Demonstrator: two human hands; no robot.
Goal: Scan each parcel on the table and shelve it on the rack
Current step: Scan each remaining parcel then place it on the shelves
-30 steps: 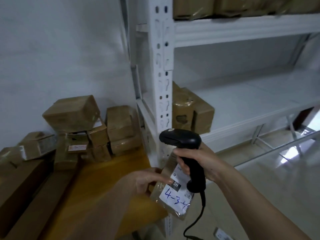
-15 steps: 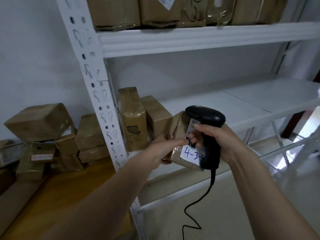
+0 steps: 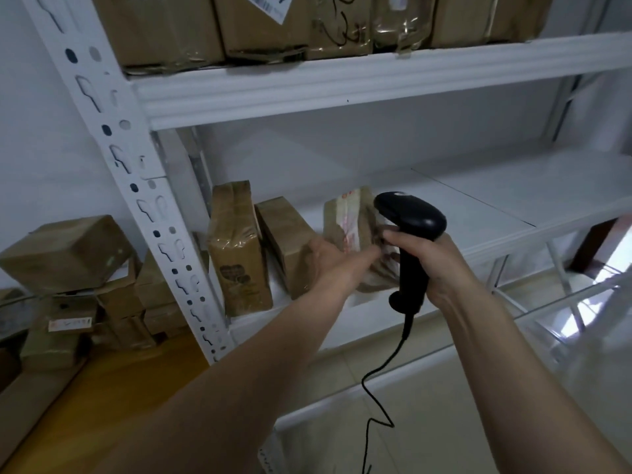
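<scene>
Your left hand (image 3: 337, 260) holds the parcel (image 3: 352, 230) on the middle shelf (image 3: 478, 213) beside two upright parcels, fingers mostly hidden; your right hand (image 3: 434, 265) fingers wrap the scanner (image 3: 410, 241).

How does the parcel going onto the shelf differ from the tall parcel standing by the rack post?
The parcel in the left hand is tilted and not yet set down; the tall parcel stands upright on the middle shelf, untouched. The held parcel shows a pale printed strip with red marks down its face; the tall one shows a dark stamp low on its front. Both are brown and wrapped in clear tape. The right hand grips the scanner.
</scene>
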